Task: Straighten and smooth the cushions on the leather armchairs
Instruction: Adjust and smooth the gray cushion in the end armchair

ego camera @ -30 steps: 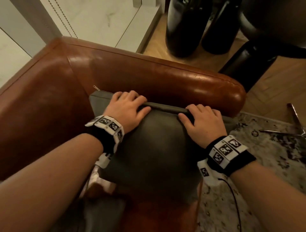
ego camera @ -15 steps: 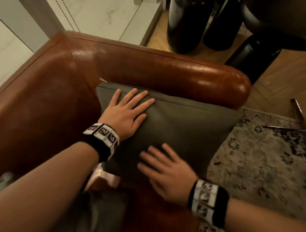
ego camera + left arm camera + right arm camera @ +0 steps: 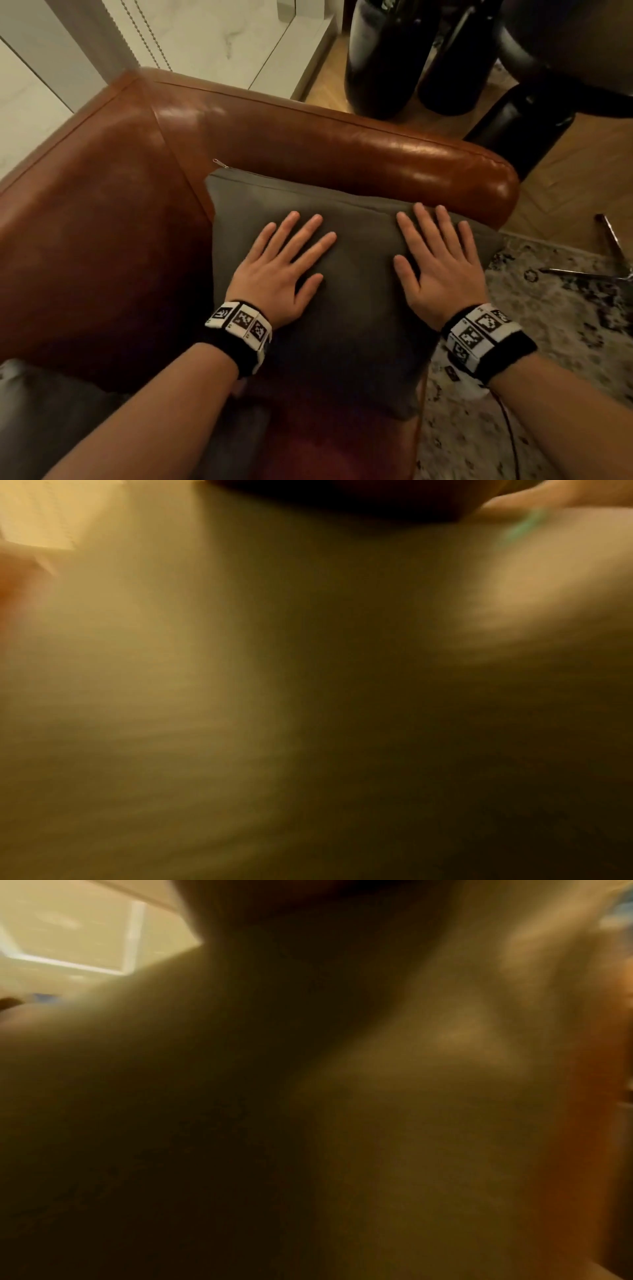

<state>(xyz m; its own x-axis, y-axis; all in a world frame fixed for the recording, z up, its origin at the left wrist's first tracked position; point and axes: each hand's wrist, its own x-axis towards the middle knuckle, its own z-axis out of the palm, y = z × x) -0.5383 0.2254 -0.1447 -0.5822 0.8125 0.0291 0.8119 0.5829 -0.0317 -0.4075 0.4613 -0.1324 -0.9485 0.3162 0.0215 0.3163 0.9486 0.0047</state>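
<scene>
A dark grey-green cushion (image 3: pixel 356 308) leans in the brown leather armchair (image 3: pixel 102 240), its top edge against the right armrest (image 3: pixel 376 154), zip pull at its upper left corner. My left hand (image 3: pixel 284 260) lies flat on the cushion's left half, fingers straight and spread. My right hand (image 3: pixel 435 260) lies flat on the right half, fingers straight toward the top seam. Both wrist views are blurred and show only olive fabric close up (image 3: pixel 240 669) (image 3: pixel 411 1123).
Dark rounded furniture legs (image 3: pixel 383 58) stand on the wood floor beyond the armrest. A patterned rug (image 3: pixel 548 325) lies to the right, with a metal chair base (image 3: pixel 609 260) on it. White marble-look wall panels (image 3: pixel 205 34) rise behind the armchair. Grey fabric (image 3: pixel 51 411) shows at lower left.
Both hands let go of the cushion's top edge and the cushion dropped flat. The right hand swept from the lower part up to the top right; the left slid toward the middle.
</scene>
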